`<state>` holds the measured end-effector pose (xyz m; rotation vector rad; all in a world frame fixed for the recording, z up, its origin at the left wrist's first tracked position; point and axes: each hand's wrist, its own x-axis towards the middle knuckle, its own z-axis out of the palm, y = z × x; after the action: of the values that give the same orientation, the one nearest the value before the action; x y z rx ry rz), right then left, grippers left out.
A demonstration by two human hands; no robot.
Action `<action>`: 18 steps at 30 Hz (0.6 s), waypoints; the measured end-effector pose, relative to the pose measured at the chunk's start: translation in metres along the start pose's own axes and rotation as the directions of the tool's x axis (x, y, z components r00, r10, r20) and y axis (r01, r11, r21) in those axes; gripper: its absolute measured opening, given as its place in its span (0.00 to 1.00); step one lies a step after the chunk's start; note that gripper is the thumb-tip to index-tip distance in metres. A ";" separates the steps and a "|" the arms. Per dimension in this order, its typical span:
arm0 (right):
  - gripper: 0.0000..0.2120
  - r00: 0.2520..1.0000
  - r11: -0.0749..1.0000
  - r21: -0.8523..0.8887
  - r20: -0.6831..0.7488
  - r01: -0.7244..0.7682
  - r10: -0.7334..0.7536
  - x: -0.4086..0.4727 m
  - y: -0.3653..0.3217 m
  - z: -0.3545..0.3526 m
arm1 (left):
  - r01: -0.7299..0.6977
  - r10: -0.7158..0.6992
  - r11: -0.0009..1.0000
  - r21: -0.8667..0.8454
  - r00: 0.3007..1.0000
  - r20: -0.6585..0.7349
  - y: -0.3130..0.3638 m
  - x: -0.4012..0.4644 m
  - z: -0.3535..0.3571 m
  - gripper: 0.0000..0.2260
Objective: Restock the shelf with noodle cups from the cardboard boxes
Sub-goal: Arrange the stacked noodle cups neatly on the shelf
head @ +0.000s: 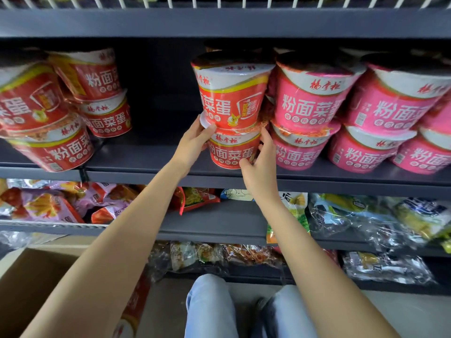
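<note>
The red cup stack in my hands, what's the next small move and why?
Probably slide the stack back and let go: both hands, left and right, grip the bottom cup near the shelf's front edge, beside the pink cups.

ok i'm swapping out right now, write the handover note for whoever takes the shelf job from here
Left hand: grips the left side of the red two-cup stack at the join.
Right hand: holds the lower red cup.
Stack stands on the shelf, beside the pink cups.
Done: red cups stacked at left too.
Left: fill the gap between; cardboard box sits open lower left.
</note>
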<state>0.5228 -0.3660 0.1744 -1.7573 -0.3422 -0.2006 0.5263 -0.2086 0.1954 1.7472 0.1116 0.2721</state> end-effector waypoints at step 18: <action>0.28 0.984 0.969 -0.192 -0.055 0.154 -0.167 0.006 -0.013 -0.020 | -0.085 0.107 0.992 0.092 0.956 -0.272 0.015 -0.001 -0.004 0.30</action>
<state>0.5251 -0.3826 0.1930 -1.9029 -0.4255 -0.4227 0.5236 -0.2081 0.2107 1.7884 0.2425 0.5905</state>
